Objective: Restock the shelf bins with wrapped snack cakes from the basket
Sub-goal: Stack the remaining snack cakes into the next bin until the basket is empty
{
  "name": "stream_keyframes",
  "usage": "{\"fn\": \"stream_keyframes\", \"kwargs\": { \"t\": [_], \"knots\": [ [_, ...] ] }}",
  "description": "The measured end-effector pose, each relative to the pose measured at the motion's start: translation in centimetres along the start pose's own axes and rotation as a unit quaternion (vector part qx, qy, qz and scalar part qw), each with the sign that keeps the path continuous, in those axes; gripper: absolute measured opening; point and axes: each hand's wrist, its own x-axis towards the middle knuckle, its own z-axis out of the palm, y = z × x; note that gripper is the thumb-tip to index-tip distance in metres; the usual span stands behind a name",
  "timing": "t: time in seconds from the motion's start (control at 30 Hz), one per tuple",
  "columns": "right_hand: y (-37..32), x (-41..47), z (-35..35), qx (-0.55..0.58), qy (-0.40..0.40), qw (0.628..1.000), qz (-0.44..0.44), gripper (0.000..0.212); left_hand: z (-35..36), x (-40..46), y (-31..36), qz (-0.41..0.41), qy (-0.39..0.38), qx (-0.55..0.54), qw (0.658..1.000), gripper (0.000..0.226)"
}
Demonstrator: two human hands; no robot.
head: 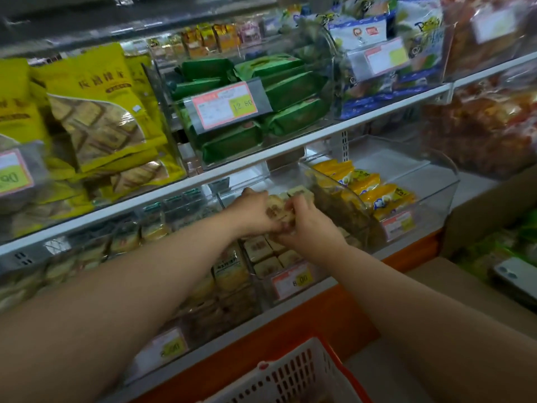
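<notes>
So we've got both hands reaching into the clear shelf bin on the lower shelf, right about dead center. Our left hand and right hand are pressed up close together, fingers curled around a small bunch of wrapped snack cakes, held just above the bin's open top. Below the hands, more of the same square pale cakes are already stacked in that bin, behind an orange price tag on its front wall. The basket, white mesh with an orange rim, sits down at 6 o'clock, well apart from the hands; we can't really tell what's in it. At 3 o'clock of the hands there's another clear bin with yellow packs. Up at 12 o'clock, on the shelf above, green packs fill a bin with a tag reading 12.80. Big yellow bags take up 10 o'clock, and blue and white bags sit around 1 o'clock. A phone lies at 4 o'clock on a cardboard box.
</notes>
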Motion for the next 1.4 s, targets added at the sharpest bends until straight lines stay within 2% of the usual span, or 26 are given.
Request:
{"fn": "stream_keyframes", "kwargs": {
  "t": [0.03,0.1,0.2,0.27,0.3,0.47,0.6,0.7,0.87,1.1,1.2,1.27,1.4],
  "knots": [
    [0.6,0.5,0.2,-0.002,-0.017,1.0,0.007,0.062,0.2,1.0,0.0,0.004,-0.018,0.011,1.0,0.039],
    [1.8,1.2,0.5,-0.031,-0.07,0.997,0.023,0.061,0.8,2.8,-0.4,0.0,-0.033,0.051,0.998,0.04],
    [3.3,1.9,0.6,-0.117,-0.117,0.985,0.057,0.051,2.0,5.2,-1.8,-0.012,-0.052,0.097,0.994,0.068],
    [3.8,2.2,0.7,-0.125,-0.116,0.983,0.073,0.044,2.5,6.3,-2.8,-0.043,-0.077,0.099,0.991,0.091],
    [3.9,2.2,1.0,-0.121,-0.116,0.983,0.079,0.041,2.6,6.7,-3.2,-0.057,-0.084,0.093,0.99,0.093],
    [3.8,2.6,1.9,-0.14,-0.109,0.978,0.105,0.038,2.7,8.3,-3.7,-0.058,-0.08,0.055,0.994,0.055],
    [4.0,2.4,1.9,-0.145,-0.086,0.981,0.094,0.03,3.0,9.2,-4.2,-0.096,-0.064,-0.03,0.993,0.056],
    [4.0,2.2,1.9,-0.142,-0.07,0.984,0.08,0.028,3.3,9.8,-4.3,-0.107,-0.035,-0.052,0.992,0.056],
    [3.9,1.8,1.8,-0.137,-0.035,0.988,0.063,0.025,3.6,10.1,-4.5,-0.121,-0.021,-0.092,0.988,0.042],
    [3.8,1.6,1.9,-0.14,-0.015,0.989,0.054,0.022,3.9,10.4,-4.8,-0.107,-0.011,-0.047,0.993,0.046],
    [4.0,1.4,2.0,-0.144,-0.011,0.988,0.048,0.021,3.7,10.2,-4.8,-0.097,-0.004,0.007,0.995,0.052],
    [3.9,1.2,2.0,-0.148,-0.009,0.988,0.046,0.022,3.4,9.6,-4.6,-0.089,0.006,0.031,0.996,0.049],
    [3.5,0.5,1.5,-0.132,0.013,0.99,0.044,0.021,2.9,6.8,-3.4,-0.054,0.067,-0.03,0.996,0.041]
  ]
}}
